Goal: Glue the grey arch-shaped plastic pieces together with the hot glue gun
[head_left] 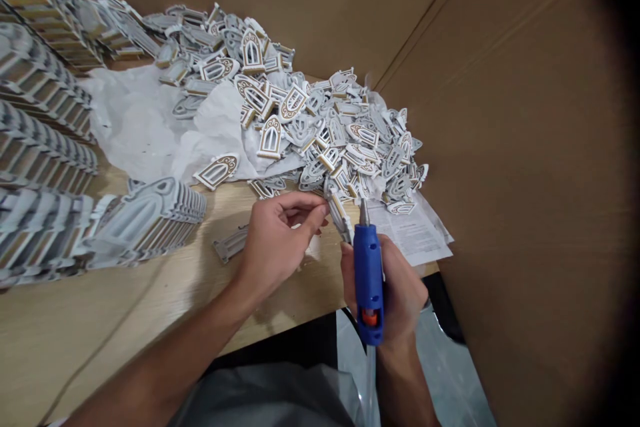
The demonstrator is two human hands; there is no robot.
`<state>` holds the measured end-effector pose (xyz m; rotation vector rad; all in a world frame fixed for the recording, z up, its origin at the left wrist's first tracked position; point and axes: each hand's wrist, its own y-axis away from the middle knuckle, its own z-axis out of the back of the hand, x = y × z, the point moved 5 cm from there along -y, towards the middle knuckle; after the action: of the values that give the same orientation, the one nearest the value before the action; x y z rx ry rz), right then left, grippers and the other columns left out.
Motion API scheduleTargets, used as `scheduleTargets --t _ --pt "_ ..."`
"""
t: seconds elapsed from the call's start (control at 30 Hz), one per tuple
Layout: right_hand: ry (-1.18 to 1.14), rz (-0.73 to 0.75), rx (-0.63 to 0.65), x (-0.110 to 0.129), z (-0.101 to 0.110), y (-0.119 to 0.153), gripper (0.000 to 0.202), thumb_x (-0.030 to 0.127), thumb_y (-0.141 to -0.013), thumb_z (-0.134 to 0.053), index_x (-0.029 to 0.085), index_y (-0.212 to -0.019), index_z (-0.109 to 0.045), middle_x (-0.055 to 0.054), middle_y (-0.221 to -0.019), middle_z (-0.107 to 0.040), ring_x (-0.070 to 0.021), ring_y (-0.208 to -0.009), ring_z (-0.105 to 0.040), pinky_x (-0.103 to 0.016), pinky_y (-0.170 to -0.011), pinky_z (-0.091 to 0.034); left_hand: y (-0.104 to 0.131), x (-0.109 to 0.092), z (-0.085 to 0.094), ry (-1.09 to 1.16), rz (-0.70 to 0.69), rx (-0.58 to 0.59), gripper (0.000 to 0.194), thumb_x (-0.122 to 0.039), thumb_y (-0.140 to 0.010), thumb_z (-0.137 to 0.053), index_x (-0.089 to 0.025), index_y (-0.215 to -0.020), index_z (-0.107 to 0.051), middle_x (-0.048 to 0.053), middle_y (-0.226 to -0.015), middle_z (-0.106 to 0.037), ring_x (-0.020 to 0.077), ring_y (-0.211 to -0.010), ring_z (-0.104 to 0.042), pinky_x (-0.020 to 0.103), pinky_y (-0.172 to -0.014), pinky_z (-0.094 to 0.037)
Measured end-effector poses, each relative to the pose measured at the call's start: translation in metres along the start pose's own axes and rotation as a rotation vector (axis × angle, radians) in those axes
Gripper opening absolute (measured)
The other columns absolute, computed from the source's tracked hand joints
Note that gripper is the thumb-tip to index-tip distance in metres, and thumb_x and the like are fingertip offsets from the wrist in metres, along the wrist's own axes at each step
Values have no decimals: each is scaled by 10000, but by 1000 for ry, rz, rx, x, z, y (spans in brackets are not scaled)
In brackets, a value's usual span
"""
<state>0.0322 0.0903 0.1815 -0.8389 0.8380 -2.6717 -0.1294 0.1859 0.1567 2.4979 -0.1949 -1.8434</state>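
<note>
A grey garment (270,393) with soft folds lies nearest, below the blue glue gun (369,273), which is the landmark here. From the gun's rear runs a translucent, glossy glue stick (371,377); its smooth plastic body shows an orange part (370,317) inside and ends in a tapered metal nozzle (365,213). The right hand (403,290) is wrapped around the gun from its right side. Left of the gun, the left hand (280,230) is curled, thumb and forefinger almost together, pinching the edge of a slim white arched window piece (339,213) just beside the nozzle.

Under everything left of the gun is a pale wood-grain desk (175,300); grey floor (463,367) shows below right of it. Farther left, neat stacks (150,223) of the same ridged, arched shapes stand in rows. Right of the nozzle lies a creased printed sheet (413,233). Beyond the gun spreads a jumbled pile (340,127) of white pieces with brown scrollwork, partly over crumpled white wrapping (145,113). Farthest, plain brown cardboard panels (540,180) rise behind and right of the gun.
</note>
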Motion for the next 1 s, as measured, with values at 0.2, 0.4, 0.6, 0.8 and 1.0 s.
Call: scheduleTargets --t 0.2,0.4,0.6,0.8,1.0 --pt "-88 115 56 14 -6 -11 215 23 -1025 -598 225 -1032 -672 -90 -1031 -781 -227 -894 -737 -347 -793 -587 -2 4 2 -48 -15 -33 36 -203 -817 -824 -174 -797 -816 32 -769 -792 140 -671 -700 233 -626 -560" --pt "-93 124 127 25 -7 -18 261 -29 -1015 -597 226 -997 -651 -76 -991 -767 -215 -911 -731 -340 -775 -582 -3 6 4 -76 -48 -83 39 -202 -766 -829 -180 -782 -801 34 -770 -789 154 -677 -692 254 -646 -567" --pt "-91 104 103 20 -9 -15 240 19 -1031 -575 235 -1003 -676 -74 -1004 -770 -216 -879 -727 -346 -761 -587 -2 1 4 -94 -64 -66 25 -181 -780 -804 -178 -776 -780 20 -753 -766 142 -672 -667 242 -638 -538" --pt "-12 -3 70 7 -5 -14 177 66 -991 -632 237 -948 -644 -19 -841 -666 -183 -698 -625 -317 -673 -545 -3 0 3 -70 -42 -13 41 -182 -812 -787 -176 -780 -762 19 -747 -755 140 -685 -672 243 -649 -542" --pt "-25 -69 19 7 2 -21 146 113 -962 -733 240 -943 -663 42 -749 -562 -139 -594 -532 -281 -587 -484 -3 1 1 -13 -15 24 80 -214 -851 -786 -176 -793 -747 25 -740 -758 134 -645 -672 246 -612 -541"
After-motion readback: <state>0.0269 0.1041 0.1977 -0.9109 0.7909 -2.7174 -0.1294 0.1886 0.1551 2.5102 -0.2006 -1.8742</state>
